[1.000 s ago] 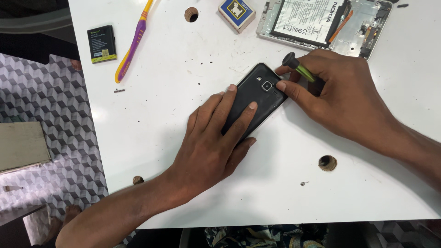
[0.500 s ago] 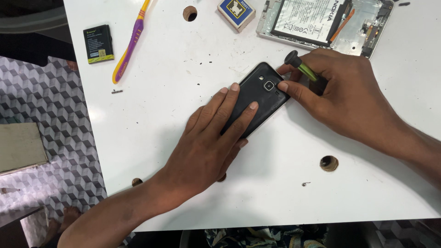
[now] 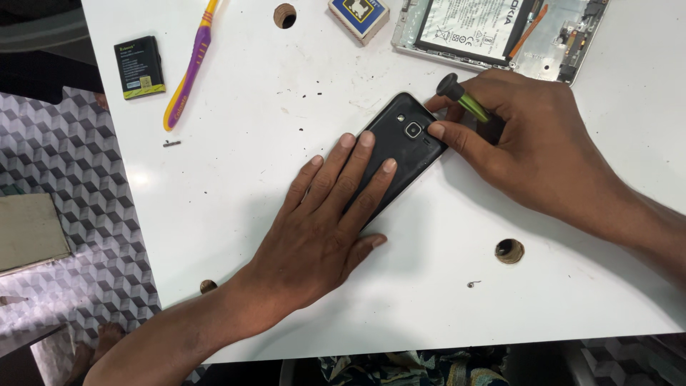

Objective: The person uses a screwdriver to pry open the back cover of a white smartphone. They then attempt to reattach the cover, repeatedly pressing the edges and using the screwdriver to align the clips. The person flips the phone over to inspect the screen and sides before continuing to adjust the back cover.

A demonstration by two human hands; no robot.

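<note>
While the white table (image 3: 236,214) takes up most of the view, with round holes cut through its top, the work sits near its middle. An opened phone (image 3: 500,32), its back off and its battery showing, lies at the far edge. Nearer the centre a black phone (image 3: 404,143) lies face down and slantwise, camera lens up.

Flat on the lower half of that phone rests the left hand (image 3: 321,229), fingers spread and straight, pressing it to the table and not curled around anything. At the phone's top corner the right hand (image 3: 536,154) is closed around a small screwdriver (image 3: 464,100) with a black cap and green shaft, its forefinger touching the case just beside the lens.

Off to the far left lie a yellow and purple toothbrush (image 3: 189,68) and a loose black battery (image 3: 139,66); a small blue and white box (image 3: 359,16) stands at the far edge.

Such a phone is likely light, stiff and slick on a smooth top; the thin back shell could crack if bent, so holding by the edges seems safest.
</note>
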